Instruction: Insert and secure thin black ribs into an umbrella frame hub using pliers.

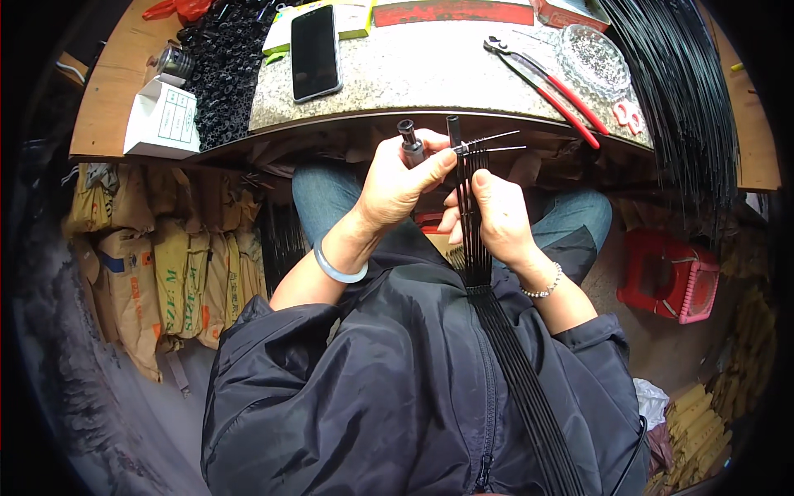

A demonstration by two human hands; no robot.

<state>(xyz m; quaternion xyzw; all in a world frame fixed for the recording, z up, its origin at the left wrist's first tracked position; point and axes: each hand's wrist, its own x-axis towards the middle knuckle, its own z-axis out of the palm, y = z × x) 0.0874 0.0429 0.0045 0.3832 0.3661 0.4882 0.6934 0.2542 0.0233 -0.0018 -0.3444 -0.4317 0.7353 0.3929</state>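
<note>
Both my hands are raised over my lap, in front of the table edge. Thumb and fingers of my left hand [395, 180] pinch the upper end of a bundle of thin black umbrella ribs [517, 364]. Also in that hand is a short black and grey cylindrical piece [408, 136], its lower part hidden by the fingers. A narrow black tube [453, 129] stands up beside the left thumb. Two thin silvery wires [502, 149] stick out to the right there. My right hand [501, 217] is closed round the ribs just below, and they run down over my jacket.
On the stone-topped table [397, 78] lie a phone [315, 54], red-handled pliers [550, 87], a glass dish [593, 61] and a heap of small black parts [223, 78]. Long black rods [682, 91] hang over its right side. Sacks [132, 281] stand left; a red plastic stool [666, 277] is right.
</note>
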